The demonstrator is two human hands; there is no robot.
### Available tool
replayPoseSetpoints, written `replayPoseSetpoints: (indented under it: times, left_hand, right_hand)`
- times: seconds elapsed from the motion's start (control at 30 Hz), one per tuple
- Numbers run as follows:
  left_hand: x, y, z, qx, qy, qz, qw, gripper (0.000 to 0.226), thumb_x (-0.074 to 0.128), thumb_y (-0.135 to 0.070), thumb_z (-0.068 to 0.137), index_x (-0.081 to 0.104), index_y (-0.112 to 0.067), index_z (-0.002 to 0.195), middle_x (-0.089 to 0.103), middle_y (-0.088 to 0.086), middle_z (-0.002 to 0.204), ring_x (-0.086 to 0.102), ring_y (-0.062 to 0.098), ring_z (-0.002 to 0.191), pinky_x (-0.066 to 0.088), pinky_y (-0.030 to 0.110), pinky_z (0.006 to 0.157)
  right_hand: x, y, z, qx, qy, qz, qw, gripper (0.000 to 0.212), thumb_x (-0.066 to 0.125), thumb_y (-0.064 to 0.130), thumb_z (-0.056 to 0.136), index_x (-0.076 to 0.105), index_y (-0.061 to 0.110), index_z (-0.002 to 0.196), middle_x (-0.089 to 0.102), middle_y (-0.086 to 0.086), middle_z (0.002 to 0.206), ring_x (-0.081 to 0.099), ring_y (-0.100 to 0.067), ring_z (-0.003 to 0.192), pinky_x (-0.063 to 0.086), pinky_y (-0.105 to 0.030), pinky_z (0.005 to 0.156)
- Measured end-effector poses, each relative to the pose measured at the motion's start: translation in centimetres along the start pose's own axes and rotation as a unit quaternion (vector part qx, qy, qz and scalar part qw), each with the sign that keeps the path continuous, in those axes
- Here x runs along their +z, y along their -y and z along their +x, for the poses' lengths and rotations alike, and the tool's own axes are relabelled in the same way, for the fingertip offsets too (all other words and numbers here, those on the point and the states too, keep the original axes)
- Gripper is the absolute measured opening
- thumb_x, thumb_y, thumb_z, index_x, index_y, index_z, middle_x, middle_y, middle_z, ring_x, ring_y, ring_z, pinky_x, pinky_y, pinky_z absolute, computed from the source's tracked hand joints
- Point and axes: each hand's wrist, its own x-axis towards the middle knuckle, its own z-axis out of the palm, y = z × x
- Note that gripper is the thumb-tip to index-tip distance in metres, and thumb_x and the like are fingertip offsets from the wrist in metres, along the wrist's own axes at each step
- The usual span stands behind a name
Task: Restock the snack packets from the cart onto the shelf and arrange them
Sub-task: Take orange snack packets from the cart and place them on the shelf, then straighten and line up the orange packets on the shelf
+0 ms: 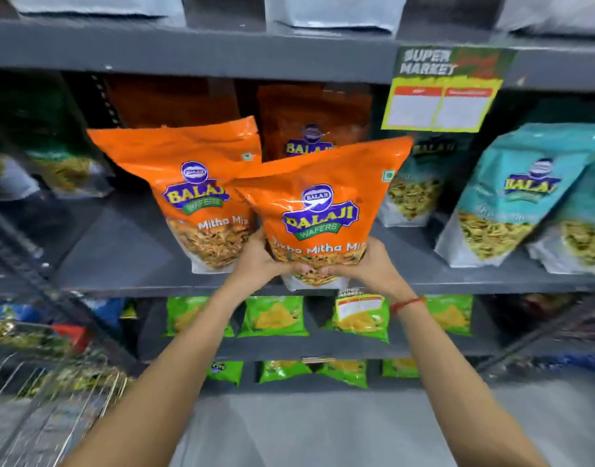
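A glossy orange Balaji snack packet [323, 210] sits at the front edge of the dark grey metal shelf [120, 251], its lower end clasped between both hands. The left hand [262, 261] and right hand [366, 264] curl closed around its bottom corners, arms reaching up and forward. A second orange packet [188, 183] stands just beside it on the left, partly overlapped. Teal packets [505, 197] stand to the right, and a wire cart [53, 409] sits at lower left.

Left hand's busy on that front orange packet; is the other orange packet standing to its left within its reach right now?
Probably yes, but not while it holds on. The left hand and the right hand both grip the bottom of the front orange packet. The second orange packet stands just beside it on the shelf, nothing between.
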Motion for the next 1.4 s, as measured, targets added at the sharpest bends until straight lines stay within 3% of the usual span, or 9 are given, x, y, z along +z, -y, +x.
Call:
replayPoseSetpoints:
  times: [0.13, 0.33, 0.5, 0.63, 0.73, 0.83, 0.97, 1.17, 1.4]
  left_hand:
    - [3.5, 0.3, 3.1, 0.007, 0.028, -0.001, 1.000, 0.068, 0.091, -0.025, 0.046, 0.053, -0.034, 0.102, 0.067, 0.005, 0.115, 0.062, 0.020, 0.108, 0.051, 0.040, 0.095]
    - [5.6, 0.5, 6.0, -0.023, 0.045, 0.020, 0.999, 0.083, 0.087, -0.022, 0.056, 0.044, -0.012, 0.126, 0.059, 0.009, 0.129, 0.054, 0.018, 0.116, 0.043, 0.027, 0.094]
    - [4.7, 2.3, 5.2, -0.043, 0.062, 0.042, 0.996, 0.109, 0.083, -0.051, 0.050, 0.026, -0.025, 0.140, 0.047, 0.000, 0.141, 0.045, 0.020, 0.129, 0.042, 0.044, 0.106]
    - [-0.2, 5.0, -1.4, -0.042, 0.080, -0.041, 0.995, 0.068, 0.079, -0.026, 0.070, 0.047, -0.022, 0.130, 0.062, -0.003, 0.116, 0.060, 0.009, 0.106, 0.049, 0.028, 0.092]
    - [-6.5, 7.2, -6.0, -0.059, 0.039, -0.086, 0.994, 0.037, 0.082, -0.041, 0.060, 0.070, -0.028, 0.093, 0.075, 0.000, 0.079, 0.070, 0.010, 0.074, 0.052, 0.020, 0.068]
    - [-13.7, 9.7, -6.5, -0.086, -0.089, -0.114, 0.986, 0.046, 0.080, -0.054, 0.052, 0.071, -0.014, 0.074, 0.071, 0.005, 0.061, 0.062, 0.012, 0.051, 0.051, 0.018, 0.054]
    - [-20.6, 11.4, -2.7, -0.065, -0.210, -0.094, 0.971, 0.016, 0.069, -0.029, 0.080, 0.065, -0.017, 0.070, 0.069, -0.005, 0.058, 0.060, 0.004, 0.055, 0.048, 0.015, 0.057]
    - [-23.6, 13.4, 5.7, -0.061, -0.132, -0.022, 0.989, 0.036, 0.051, -0.014, 0.092, 0.051, -0.002, 0.127, 0.057, 0.010, 0.126, 0.052, 0.018, 0.117, 0.039, 0.031, 0.101]
    - [-22.7, 14.5, 9.4, -0.044, -0.068, 0.083, 0.993, 0.033, 0.044, -0.014, 0.095, 0.053, -0.004, 0.126, 0.058, 0.015, 0.131, 0.053, 0.028, 0.122, 0.039, 0.030, 0.100]
  right_hand:
    - [-3.3, -1.6, 1.5, 0.023, -0.022, 0.004, 0.999, 0.053, 0.084, 0.000, 0.062, 0.062, 0.007, 0.109, 0.071, 0.000, 0.097, 0.069, 0.002, 0.083, 0.055, -0.016, 0.073]
    - [-4.3, -4.1, 3.3, 0.065, -0.056, 0.019, 0.996, 0.042, 0.080, -0.002, 0.067, 0.063, 0.016, 0.100, 0.072, 0.003, 0.095, 0.070, 0.001, 0.081, 0.056, -0.022, 0.076]
    - [-3.2, -3.6, 2.8, 0.071, -0.110, 0.042, 0.991, 0.047, 0.077, -0.008, 0.067, 0.058, 0.016, 0.103, 0.067, -0.002, 0.100, 0.067, 0.004, 0.082, 0.055, -0.015, 0.072]
    - [0.5, -4.0, -1.0, 0.082, -0.316, 0.094, 0.940, 0.063, 0.080, 0.007, 0.070, 0.052, 0.012, 0.126, 0.059, -0.001, 0.119, 0.057, -0.008, 0.108, 0.047, -0.017, 0.087]
    - [5.9, -3.9, -4.8, 0.066, -0.448, 0.089, 0.887, 0.032, 0.077, 0.015, 0.074, 0.060, 0.023, 0.100, 0.062, -0.014, 0.105, 0.058, 0.005, 0.082, 0.046, -0.004, 0.068]
    - [13.2, -3.3, -6.2, 0.049, -0.385, 0.065, 0.919, 0.022, 0.079, 0.023, 0.075, 0.064, 0.036, 0.084, 0.068, -0.007, 0.089, 0.060, -0.003, 0.072, 0.047, -0.006, 0.064]
    - [22.5, -0.8, -4.5, 0.003, -0.221, -0.026, 0.975, 0.016, 0.068, 0.040, 0.077, 0.066, 0.032, 0.090, 0.065, 0.007, 0.087, 0.063, -0.009, 0.081, 0.052, -0.022, 0.070]
    - [33.3, 4.1, 1.7, -0.035, -0.038, -0.088, 0.995, 0.052, 0.047, 0.051, 0.090, 0.045, 0.025, 0.135, 0.047, 0.004, 0.139, 0.041, -0.004, 0.129, 0.030, -0.013, 0.107]
    - [36.9, 4.9, 8.4, 0.033, -0.110, -0.109, 0.987, 0.062, 0.048, 0.004, 0.092, 0.017, 0.002, 0.146, 0.016, -0.012, 0.157, 0.012, -0.018, 0.146, 0.001, -0.012, 0.113]
